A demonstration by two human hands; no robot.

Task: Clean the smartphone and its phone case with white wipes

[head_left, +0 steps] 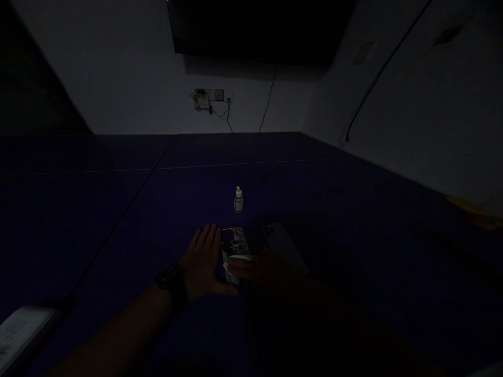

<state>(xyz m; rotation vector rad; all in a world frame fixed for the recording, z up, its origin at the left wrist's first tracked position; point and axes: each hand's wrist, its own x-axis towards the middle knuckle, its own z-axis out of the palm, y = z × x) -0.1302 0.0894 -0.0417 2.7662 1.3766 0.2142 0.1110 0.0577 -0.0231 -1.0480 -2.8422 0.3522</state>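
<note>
A patterned phone case (pixel 236 242) with a camera cutout lies flat on the dark blue floor. My left hand (pixel 202 262), a watch on its wrist, lies flat with fingers stretched out along the case's left edge, its thumb at the near end. My right hand (pixel 261 269) presses a folded white wipe (pixel 240 257) onto the lower part of the case; whether it is tissue or cloth I cannot tell. To the right lies a phone (pixel 283 243), back side up, partly hidden by my right hand. A small dropper bottle (pixel 238 203) with a white cap stands upright beyond the case.
The room is very dark. At the lower left sits a white box-like object (pixel 23 332). A large screen (pixel 259 31) hangs on the far wall above sockets (pixel 212 95) and loose cables. Something yellow (pixel 473 212) lies by the right wall.
</note>
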